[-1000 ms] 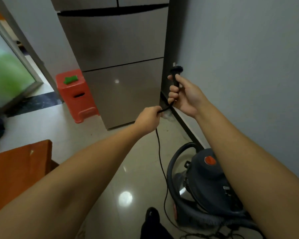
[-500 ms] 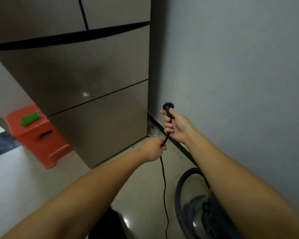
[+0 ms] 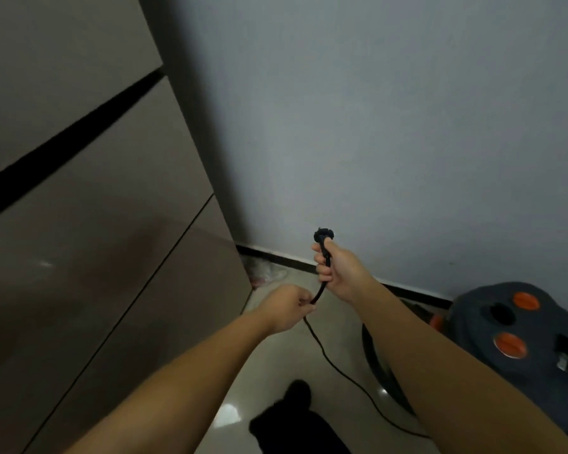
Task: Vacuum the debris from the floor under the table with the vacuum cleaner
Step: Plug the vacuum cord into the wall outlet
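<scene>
Black plug (image 3: pixel 324 236) sticks up out of the right hand (image 3: pixel 336 273), whose grip is wrapped round the plug neck. Left hand (image 3: pixel 287 309) pinches the power cord (image 3: pixel 338 367) just below. Vacuum cleaner (image 3: pixel 518 342) sits on the floor (image 3: pixel 309 381) by the grey wall (image 3: pixel 391 126), right of the fridge (image 3: pixel 95 224). No socket in view, so find it first. Feed slack with the left hand, keep the cord clear of the feet and push the plug in straight.

Kitchen corner, dim light

Pale grey wall (image 3: pixel 391 119) fills 12 to 3 o'clock; brown-grey refrigerator (image 3: pixel 89 224) stands at 9 o'clock; dark skirting board (image 3: pixel 286 257) meets glossy cream floor tiles (image 3: pixel 276 371) with 2 bright reflections at 6 o'clock.
</scene>
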Demonstrator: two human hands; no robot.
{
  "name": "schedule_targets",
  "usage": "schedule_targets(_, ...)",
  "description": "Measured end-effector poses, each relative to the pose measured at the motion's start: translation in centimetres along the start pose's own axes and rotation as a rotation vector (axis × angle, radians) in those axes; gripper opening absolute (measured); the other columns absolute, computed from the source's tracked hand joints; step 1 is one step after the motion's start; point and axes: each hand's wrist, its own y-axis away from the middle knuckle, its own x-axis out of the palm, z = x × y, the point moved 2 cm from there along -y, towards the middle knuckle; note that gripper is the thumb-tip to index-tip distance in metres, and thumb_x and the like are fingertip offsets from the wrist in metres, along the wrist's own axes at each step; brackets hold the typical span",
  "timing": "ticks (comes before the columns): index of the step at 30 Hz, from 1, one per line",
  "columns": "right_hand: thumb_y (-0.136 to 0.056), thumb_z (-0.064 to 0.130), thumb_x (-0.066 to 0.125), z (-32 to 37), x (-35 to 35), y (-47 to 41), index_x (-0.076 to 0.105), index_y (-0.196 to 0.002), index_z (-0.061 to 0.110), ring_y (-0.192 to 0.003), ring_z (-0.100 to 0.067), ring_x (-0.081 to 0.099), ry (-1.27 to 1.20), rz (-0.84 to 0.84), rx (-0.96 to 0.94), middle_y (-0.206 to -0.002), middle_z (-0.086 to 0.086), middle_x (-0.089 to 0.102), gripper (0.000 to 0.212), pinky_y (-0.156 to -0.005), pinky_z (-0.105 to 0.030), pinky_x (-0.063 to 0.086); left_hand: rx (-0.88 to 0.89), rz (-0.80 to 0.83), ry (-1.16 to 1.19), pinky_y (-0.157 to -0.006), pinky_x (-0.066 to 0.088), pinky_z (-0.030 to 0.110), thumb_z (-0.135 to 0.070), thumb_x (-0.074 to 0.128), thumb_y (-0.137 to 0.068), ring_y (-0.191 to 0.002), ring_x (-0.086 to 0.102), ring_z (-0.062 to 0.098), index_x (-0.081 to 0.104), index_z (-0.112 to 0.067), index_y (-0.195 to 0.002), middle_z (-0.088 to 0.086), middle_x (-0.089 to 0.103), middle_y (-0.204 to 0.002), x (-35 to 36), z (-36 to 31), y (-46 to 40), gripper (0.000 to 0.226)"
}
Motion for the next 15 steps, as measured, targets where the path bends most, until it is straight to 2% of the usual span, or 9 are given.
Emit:
schedule_targets(2, -0.105, 0.03, 0.031, 0.1, -0.9, -2.2, 0.051, -0.087, 0.011, -0.03, -0.004, 0.032, -0.02, -0.062, -0.003, -0.047, 0.005, 0.045, 0.033, -0.031, -0.015, 0.024, 0.037, 0.058, -0.077, -0.07, 0.042, 0.026, -0.029, 0.055, -0.093, -0.08, 0.058, 0.021, 0.069, -0.01, -0.097, 0.006, 0.065, -0.083, 0.0, 0.9, -2.8, 0.024)
schedule_targets(4, -0.105, 0.03, 0.032, 0.3, -1.5, -4.2, 0.051, -0.087, 0.011, -0.031, -0.004, 0.032, -0.02, -0.122, 0.015, -0.051, 0.004, 0.044, 0.033, -0.032, -0.016, 0.024, 0.059, 0.087, -0.137, -0.075, 0.044, 0.028, -0.031, 0.052, -0.094, -0.089, 0.061, 0.023, 0.068, -0.011, -0.101, 0.008, 0.068, -0.094, -0.1, 1.7, -5.2, 0.026)
schedule_targets(6, -0.105, 0.029, 0.032, 0.7, -1.7, -6.4, 0.052, -0.087, 0.011, -0.032, -0.005, 0.032, -0.019, -0.17, 0.011, -0.057, 0.002, 0.042, 0.033, -0.033, -0.016, 0.024, 0.078, 0.117, -0.181, -0.074, 0.044, 0.029, -0.033, 0.05, -0.094, -0.088, 0.06, 0.023, 0.067, -0.013, -0.096, 0.007, 0.067, -0.094, -0.2, 2.4, -7.7, 0.026)
schedule_targets(10, -0.105, 0.028, 0.031, 1.0, -1.9, -11.1, 0.05, -0.086, 0.012, -0.033, -0.004, 0.031, 0.029, -0.233, 0.01, -0.063, 0.001, 0.04, 0.032, -0.034, -0.016, 0.023, 0.077, 0.131, -0.128, -0.066, 0.038, 0.026, -0.031, 0.05, -0.094, -0.075, 0.054, 0.02, 0.057, -0.016, -0.078, 0.002, 0.057, -0.078, 0.4, 5.2, -12.6, 0.023)
schedule_targets(12, -0.105, 0.028, 0.031, -0.1, -2.8, -14.2, 0.05, -0.087, 0.011, -0.032, -0.004, 0.03, 0.03, -0.263, -0.001, -0.063, 0.001, 0.04, 0.031, -0.033, -0.016, 0.022, 0.102, 0.172, -0.132, -0.066, 0.038, 0.026, -0.031, 0.05, -0.094, -0.077, 0.056, 0.022, 0.059, -0.013, -0.08, 0.005, 0.059, -0.08, 1.6, 7.0, -15.3, 0.024)
schedule_targets(15, -0.105, 0.028, 0.033, -3.3, -5.7, -19.4, 0.052, -0.089, 0.011, -0.031, -0.003, 0.029, 0.015, -0.315, -0.025, -0.062, 0.001, 0.041, 0.03, -0.031, -0.016, 0.02, 0.178, 0.256, -0.16, -0.072, 0.042, 0.028, -0.031, 0.048, -0.096, -0.088, 0.061, 0.025, 0.065, -0.006, -0.093, 0.01, 0.067, -0.094, 4.9, 10.4, -20.1, 0.03)
